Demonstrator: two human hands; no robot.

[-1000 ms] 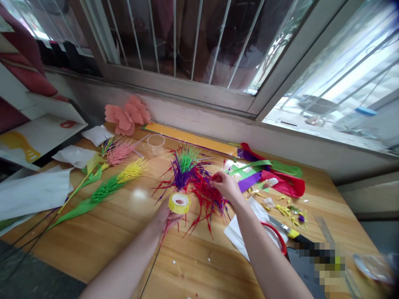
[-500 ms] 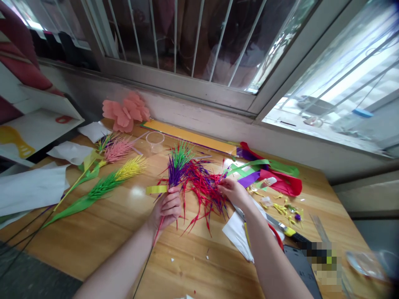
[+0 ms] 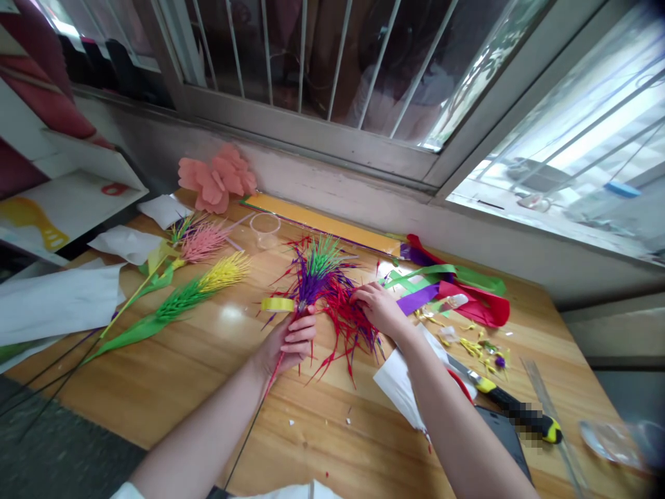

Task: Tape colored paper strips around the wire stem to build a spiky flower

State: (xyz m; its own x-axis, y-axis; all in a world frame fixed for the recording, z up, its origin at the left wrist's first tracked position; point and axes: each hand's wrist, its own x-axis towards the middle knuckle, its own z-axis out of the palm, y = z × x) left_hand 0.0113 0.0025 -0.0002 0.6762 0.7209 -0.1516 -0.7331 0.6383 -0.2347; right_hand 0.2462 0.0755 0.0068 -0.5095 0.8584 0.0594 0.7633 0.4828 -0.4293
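Note:
My left hand (image 3: 291, 341) is closed around the red-wrapped stem of a paper wheat ear (image 3: 314, 274), held upright with green bristles on top and purple ones below. A dark thin wire runs down from the stem past my wrist. Beside that hand, level with the base of the bristles, is a roll of yellow tape (image 3: 277, 304). My right hand (image 3: 382, 308) reaches into a pile of red and purple twisted paper strips (image 3: 340, 305) on the table. Its fingers are bent together, and what lies between the fingertips is hidden among the strips.
Finished-looking wheat ears, one green and yellow (image 3: 181, 301) and one pink (image 3: 204, 241), lie left. Under and beyond my right forearm are a utility knife (image 3: 512, 405), a dark phone-like slab (image 3: 501, 433), paper strips (image 3: 472, 301) and small yellow pieces (image 3: 470, 344). A clear cup (image 3: 266, 232) stands behind.
My right hand has shifted slightly left and deeper into the red and purple strips. The left hand keeps its hold on the wheat ear. The whole view has shifted a little.

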